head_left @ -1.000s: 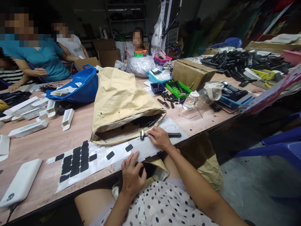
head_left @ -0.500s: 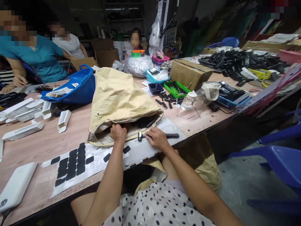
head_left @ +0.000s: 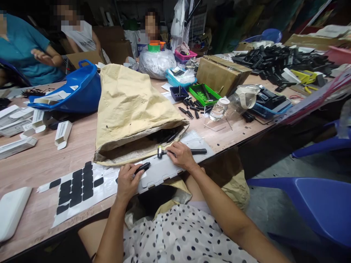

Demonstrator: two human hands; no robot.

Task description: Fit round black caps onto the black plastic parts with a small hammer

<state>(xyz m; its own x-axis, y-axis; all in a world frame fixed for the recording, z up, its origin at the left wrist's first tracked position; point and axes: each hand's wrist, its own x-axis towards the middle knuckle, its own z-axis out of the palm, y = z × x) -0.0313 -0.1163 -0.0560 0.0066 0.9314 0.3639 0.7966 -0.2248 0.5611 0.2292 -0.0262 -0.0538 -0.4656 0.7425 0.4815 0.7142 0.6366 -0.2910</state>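
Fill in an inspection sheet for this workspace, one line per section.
Surface: wood-grain table, with a grey board at its near edge.
Job's things: black part; hammer; paper sack, mouth open, dark pieces inside; sheet bearing black patches.
Clutter: white boxes, blue basin, green tray, carton, heap of black pieces.
Grips: left grip pinches the black part; right grip holds the hammer.
Cables: nothing clearly seen.
Surroundings: people beyond the table; blue chair at right.

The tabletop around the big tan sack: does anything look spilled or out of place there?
Several black parts lie loose at mixed angles on the tabletop, in front of the green tray rather than in it. That looks like a spill, though they may have been left there deliberately.
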